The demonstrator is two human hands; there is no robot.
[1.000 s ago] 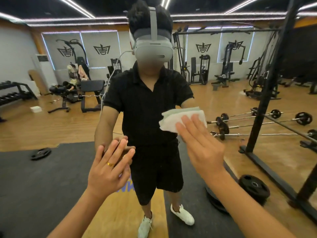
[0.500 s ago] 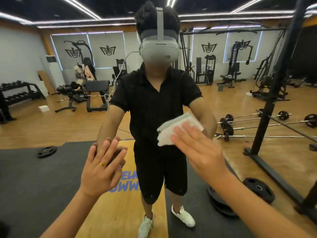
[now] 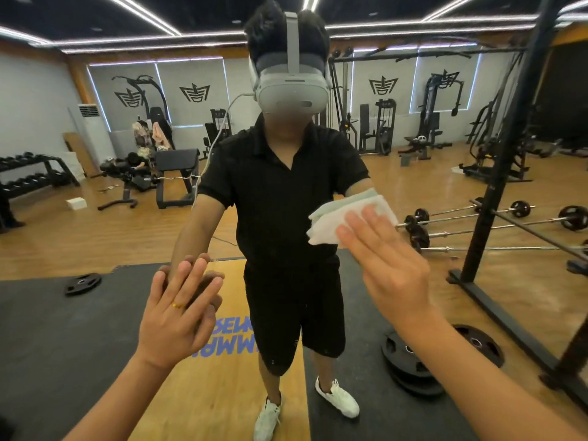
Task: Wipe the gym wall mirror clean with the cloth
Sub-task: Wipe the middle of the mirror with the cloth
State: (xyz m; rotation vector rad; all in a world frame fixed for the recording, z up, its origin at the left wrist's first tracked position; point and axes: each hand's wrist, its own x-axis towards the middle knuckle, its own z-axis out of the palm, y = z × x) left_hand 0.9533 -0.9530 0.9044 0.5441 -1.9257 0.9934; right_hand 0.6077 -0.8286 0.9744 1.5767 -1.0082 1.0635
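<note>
Head cam: our right hand, fingers flat, presses the cloth on the mirror; it's slid from mid reflected shirt to its right edge, so wiping's underway; left hand, released, lies flat left of it.

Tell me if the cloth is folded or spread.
Folded. The cloth shows stacked layers along its upper edge and forms a compact pad under the flat fingers of the right hand.

Wooden floor, black mats, weight machines, strip lights overhead.
</note>
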